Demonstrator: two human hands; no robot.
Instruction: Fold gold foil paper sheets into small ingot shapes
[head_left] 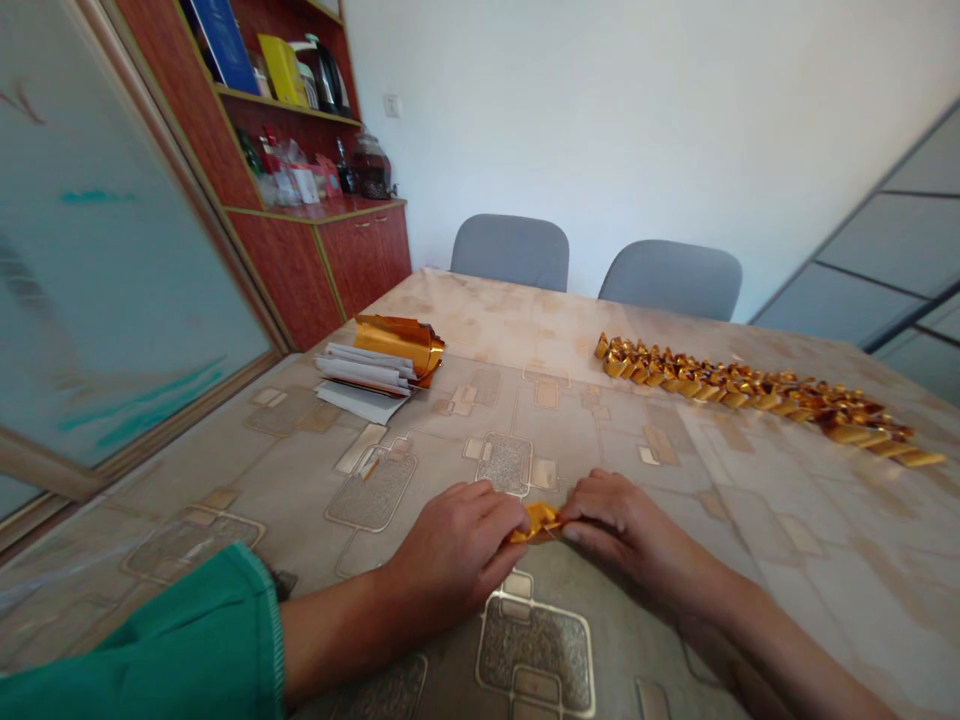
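Between my two hands, just above or on the patterned tablecloth, is a small piece of gold foil paper (538,522), folded and creased. My left hand (469,535) pinches its left end between thumb and fingers. At the other end, the fingertips of my right hand (616,515) are closed on the same piece. Both hands hide parts of it. Toward the back left lies a stack of gold foil sheets (401,345) with white paper sheets (367,370) beside them. Several folded gold foil pieces (735,385) stand in long rows at the right.
A patterned cloth covers the table (480,390). Two grey chairs (510,248) stand along the far side. A reddish wooden cabinet (360,250) with bottles and boxes is at the back left, near a sliding glass door (127,250). A small paper scrap (367,464) lies on the cloth.
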